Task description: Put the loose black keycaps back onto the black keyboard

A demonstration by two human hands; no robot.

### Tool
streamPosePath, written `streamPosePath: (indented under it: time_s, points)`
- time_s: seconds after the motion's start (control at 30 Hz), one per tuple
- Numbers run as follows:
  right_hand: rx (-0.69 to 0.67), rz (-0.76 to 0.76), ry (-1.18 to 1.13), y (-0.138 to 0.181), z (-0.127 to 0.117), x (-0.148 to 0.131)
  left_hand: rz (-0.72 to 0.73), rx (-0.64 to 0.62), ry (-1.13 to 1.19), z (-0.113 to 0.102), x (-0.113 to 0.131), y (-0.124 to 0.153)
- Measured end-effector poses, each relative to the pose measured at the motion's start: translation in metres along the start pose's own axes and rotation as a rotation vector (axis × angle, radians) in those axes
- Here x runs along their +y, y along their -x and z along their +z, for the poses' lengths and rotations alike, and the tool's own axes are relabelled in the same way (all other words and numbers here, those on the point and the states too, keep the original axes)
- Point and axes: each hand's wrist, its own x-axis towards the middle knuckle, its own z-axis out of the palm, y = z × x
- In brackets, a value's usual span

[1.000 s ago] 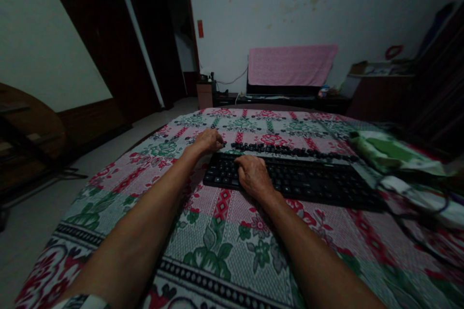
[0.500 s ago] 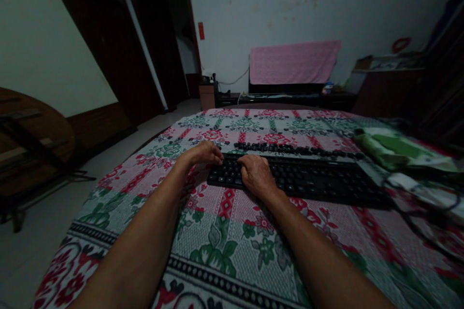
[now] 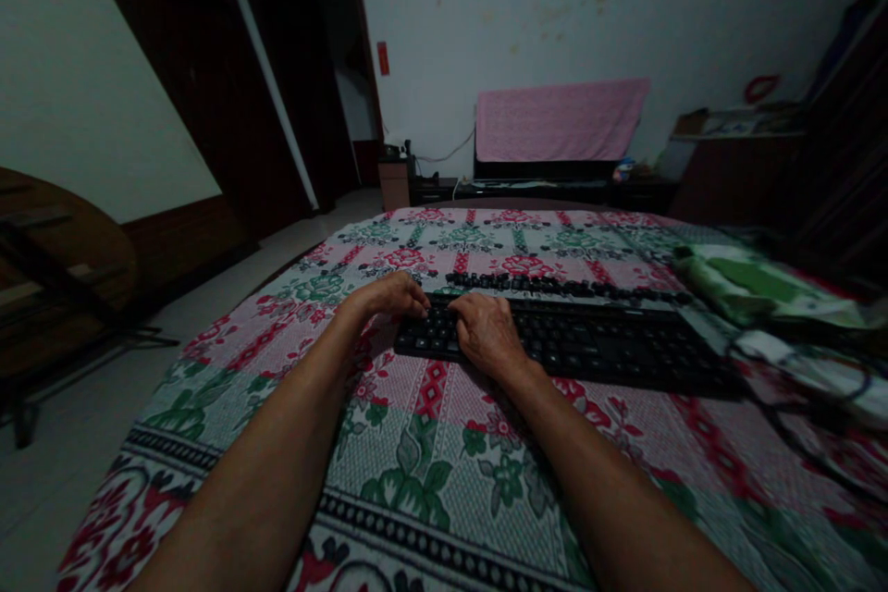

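Fingers on the left hand [image 3: 389, 294] are bent down at the keyboard [image 3: 610, 347]'s far left corner, and the right hand [image 3: 491, 335]'s are curled over its left-hand keys; can't tell if either is actually gripping anything. Biggest thing here is the tablecloth [image 3: 423, 430], woven-looking fabric with pink/green florals and diamond strips. The keyboard's on top of it, long axis running left to right, right end angled a bit toward the person. It's a long, thin dark slab, blocky keys, pale markings on some. Right of it there's a crinkly green-and-white packet [image 3: 756, 287]. Smallest: chunky black bits [image 3: 534, 284] in a row just beyond the far edge.
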Motion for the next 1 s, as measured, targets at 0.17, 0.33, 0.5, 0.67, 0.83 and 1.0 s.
streamPosePath:
  time_s: [0.17, 0.33, 0.5, 0.67, 0.83, 1.0]
  points:
    - [-0.058, -0.083, 0.002, 0.0, -0.004, -0.01, 0.002, -0.027, 0.021, 0.001, 0.004, 0.001]
    - [-0.104, -0.103, 0.022, 0.0, -0.001, -0.013, -0.008, -0.029, 0.018, 0.001, 0.009, 0.005]
    - [-0.116, -0.104, 0.032, 0.0, 0.0, -0.012, -0.029, -0.025, 0.024, 0.0, 0.013, 0.007]
    - [-0.115, -0.11, 0.01, -0.001, 0.0, -0.012, 0.032, -0.039, 0.049, 0.0, 0.01, 0.006]
    - [-0.108, -0.12, -0.005, -0.001, 0.001, -0.011, 0.074, -0.035, 0.079, -0.001, 0.007, 0.007]
    - [-0.124, -0.118, -0.002, 0.0, 0.002, -0.009, 0.049, 0.011, 0.135, 0.001, 0.004, 0.005]
